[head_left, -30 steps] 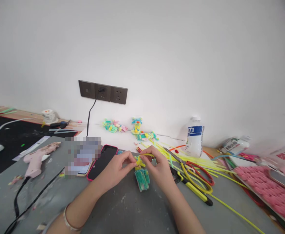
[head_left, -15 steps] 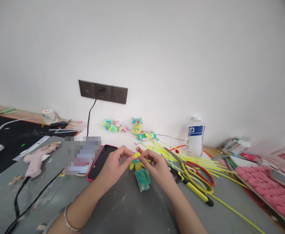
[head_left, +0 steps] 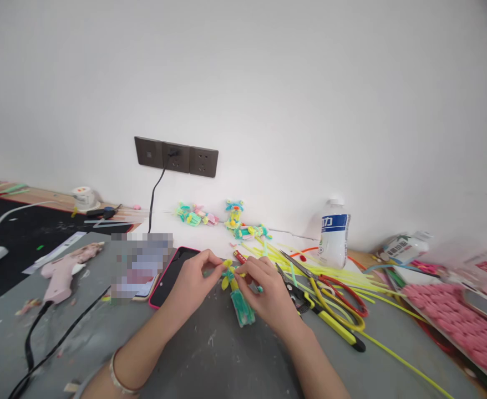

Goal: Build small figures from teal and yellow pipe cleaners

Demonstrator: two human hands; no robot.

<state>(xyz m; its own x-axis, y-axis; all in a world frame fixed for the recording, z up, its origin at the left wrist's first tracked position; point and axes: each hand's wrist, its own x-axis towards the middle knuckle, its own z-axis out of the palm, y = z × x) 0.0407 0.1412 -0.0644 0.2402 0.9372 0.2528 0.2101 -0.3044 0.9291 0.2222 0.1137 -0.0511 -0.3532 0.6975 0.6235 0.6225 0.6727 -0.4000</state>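
A small fuzzy figure made of pipe cleaners (head_left: 242, 309), teal below and yellow above, leans between my hands over the grey mat. My left hand (head_left: 197, 277) is closed in a pinch on the yellow tip at its top. From the other side, my right hand (head_left: 268, 293) has thumb and fingers closed at the figure's upper part, covering some of it. A red lighter-like stick (head_left: 239, 256) lies just behind the figure. Beyond it lie similar finished-looking figures (head_left: 234, 213) in mixed colours against the wall.
Scissors (head_left: 310, 271), yellow-handled pliers (head_left: 335, 327) and loose yellow pipe cleaners (head_left: 387, 354) lie at the right, by a white bottle (head_left: 334, 238). Phones (head_left: 172, 282) lie left of my hands. Farther left is a pink glue gun (head_left: 60, 277) with its cord.
My hands have moved slightly apart at the figure's top. My right hand has turned, its fingers now lower over the figure's side, and the yellow top has shifted left.
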